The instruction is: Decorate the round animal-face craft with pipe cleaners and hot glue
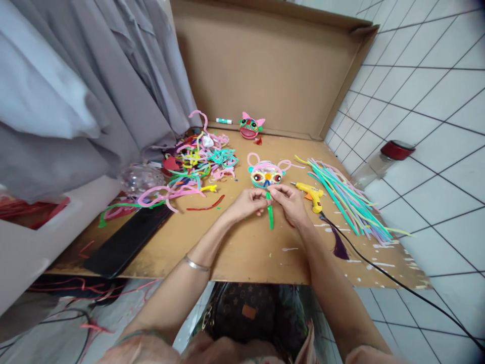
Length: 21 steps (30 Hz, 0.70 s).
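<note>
A green pipe cleaner [270,218] hangs down between my hands, its lower end free above the table. My left hand [248,205] pinches it near the top from the left. From the right, the fingertips of my right hand [291,202] close on the same upper part, almost touching the left fingers. Just beyond my fingertips sits a pipe-cleaner animal face [268,174] with round red-rimmed eyes, an orange nose and two pink loop ears. My fingers cover its lower edge, so I cannot tell whether the green piece touches it.
A yellow glue gun [315,196] lies right of my hands, its cord trailing right. Beyond are straight pipe cleaners [344,197] and a lidded jar [382,161]. Leftward lie tangled pipe cleaners [223,157] and a black slab [127,242]. A finished-looking face [249,126] stands near the cardboard wall [265,65].
</note>
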Each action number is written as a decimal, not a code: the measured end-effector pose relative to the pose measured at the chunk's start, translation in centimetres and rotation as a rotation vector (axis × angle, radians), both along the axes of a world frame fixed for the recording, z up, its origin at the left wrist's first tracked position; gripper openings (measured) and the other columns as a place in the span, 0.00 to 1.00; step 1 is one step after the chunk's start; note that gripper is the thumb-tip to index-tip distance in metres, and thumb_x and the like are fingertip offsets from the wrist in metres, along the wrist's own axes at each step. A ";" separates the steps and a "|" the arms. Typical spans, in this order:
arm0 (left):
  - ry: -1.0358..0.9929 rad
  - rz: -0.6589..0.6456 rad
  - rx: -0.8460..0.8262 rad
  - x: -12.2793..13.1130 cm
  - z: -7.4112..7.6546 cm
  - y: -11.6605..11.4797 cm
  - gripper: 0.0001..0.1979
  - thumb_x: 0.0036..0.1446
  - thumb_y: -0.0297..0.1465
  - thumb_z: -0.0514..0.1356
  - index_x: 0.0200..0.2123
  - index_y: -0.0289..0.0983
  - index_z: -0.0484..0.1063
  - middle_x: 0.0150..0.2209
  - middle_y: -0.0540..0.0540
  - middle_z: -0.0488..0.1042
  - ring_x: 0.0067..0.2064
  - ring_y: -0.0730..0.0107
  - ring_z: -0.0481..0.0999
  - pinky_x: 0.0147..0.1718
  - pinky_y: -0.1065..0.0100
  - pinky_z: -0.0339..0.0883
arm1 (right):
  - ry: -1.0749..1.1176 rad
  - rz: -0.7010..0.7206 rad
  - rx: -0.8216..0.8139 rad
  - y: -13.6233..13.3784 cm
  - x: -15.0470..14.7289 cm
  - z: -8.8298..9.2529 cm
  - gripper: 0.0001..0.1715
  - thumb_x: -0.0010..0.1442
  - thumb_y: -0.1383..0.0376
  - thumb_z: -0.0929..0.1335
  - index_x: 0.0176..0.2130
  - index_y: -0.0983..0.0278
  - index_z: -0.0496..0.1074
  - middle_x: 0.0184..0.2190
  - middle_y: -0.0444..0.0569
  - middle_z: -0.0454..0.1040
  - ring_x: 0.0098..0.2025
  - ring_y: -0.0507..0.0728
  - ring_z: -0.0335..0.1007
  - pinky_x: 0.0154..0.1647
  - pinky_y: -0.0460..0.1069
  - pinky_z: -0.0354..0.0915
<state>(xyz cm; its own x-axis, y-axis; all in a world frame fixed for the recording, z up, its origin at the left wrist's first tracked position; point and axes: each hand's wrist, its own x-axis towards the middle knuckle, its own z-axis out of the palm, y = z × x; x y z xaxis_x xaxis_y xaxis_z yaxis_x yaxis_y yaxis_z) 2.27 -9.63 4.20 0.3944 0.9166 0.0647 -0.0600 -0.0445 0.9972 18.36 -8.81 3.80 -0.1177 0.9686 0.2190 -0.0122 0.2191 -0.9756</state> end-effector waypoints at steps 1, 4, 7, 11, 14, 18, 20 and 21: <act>-0.050 0.032 -0.013 0.0 0.0 0.1 0.10 0.43 0.34 0.67 0.24 0.35 0.70 0.18 0.55 0.66 0.19 0.79 0.65 0.21 0.74 0.61 | 0.019 -0.026 -0.001 0.1 0.1 0.0 0.21 0.46 0.50 0.74 0.34 0.62 0.77 0.26 0.43 0.73 0.27 0.51 0.64 0.31 0.48 0.62; -0.252 0.209 -0.041 -0.3 -0.1 0.7 0.13 0.41 0.33 0.67 0.31 0.35 0.69 0.20 0.55 0.69 0.19 0.79 0.67 0.20 0.75 0.63 | 0.059 -0.106 -0.010 0.3 0.6 0.1 0.23 0.49 0.47 0.72 0.36 0.62 0.78 0.25 0.43 0.71 0.25 0.50 0.62 0.26 0.46 0.59; -0.450 0.410 -0.062 -0.9 0.0 1.5 0.17 0.38 0.32 0.69 0.31 0.36 0.67 0.21 0.54 0.71 0.20 0.79 0.69 0.20 0.77 0.64 | 0.075 -0.139 -0.020 0.5 1.1 0.2 0.24 0.49 0.46 0.72 0.34 0.62 0.78 0.24 0.44 0.71 0.24 0.49 0.61 0.24 0.45 0.57; -0.561 0.512 -0.133 -1.6 0.4 2.0 0.18 0.37 0.30 0.70 0.30 0.36 0.65 0.21 0.55 0.72 0.21 0.81 0.69 0.21 0.79 0.65 | 0.087 -0.153 -0.027 0.5 1.1 0.3 0.25 0.47 0.45 0.73 0.34 0.62 0.78 0.25 0.44 0.71 0.24 0.49 0.61 0.24 0.45 0.57; -0.578 0.512 -0.166 -1.6 0.6 2.0 0.18 0.38 0.30 0.70 0.30 0.36 0.64 0.21 0.55 0.72 0.21 0.82 0.69 0.21 0.79 0.65 | 0.101 -0.163 -0.016 0.4 0.9 0.2 0.25 0.46 0.46 0.73 0.34 0.62 0.77 0.24 0.43 0.70 0.24 0.48 0.60 0.23 0.45 0.57; -0.551 0.469 -0.158 -1.5 0.6 1.8 0.18 0.40 0.31 0.71 0.30 0.36 0.64 0.21 0.56 0.71 0.21 0.82 0.69 0.20 0.80 0.65 | 0.087 -0.217 0.047 0.4 0.7 0.1 0.22 0.48 0.48 0.73 0.35 0.62 0.76 0.24 0.43 0.70 0.24 0.49 0.60 0.25 0.46 0.59; -0.539 0.452 -0.148 -1.5 0.5 1.8 0.18 0.40 0.31 0.71 0.30 0.36 0.65 0.21 0.56 0.70 0.21 0.82 0.70 0.20 0.80 0.65 | 0.067 -0.268 0.098 0.3 0.6 0.2 0.20 0.48 0.50 0.72 0.37 0.61 0.76 0.27 0.44 0.73 0.26 0.50 0.62 0.28 0.47 0.62; -0.535 0.446 -0.142 -1.5 0.4 1.8 0.18 0.40 0.31 0.71 0.30 0.36 0.65 0.21 0.56 0.70 0.21 0.82 0.70 0.20 0.80 0.64 | 0.055 -0.288 0.113 0.3 0.6 0.3 0.20 0.48 0.51 0.72 0.37 0.61 0.76 0.28 0.45 0.74 0.27 0.50 0.63 0.29 0.47 0.63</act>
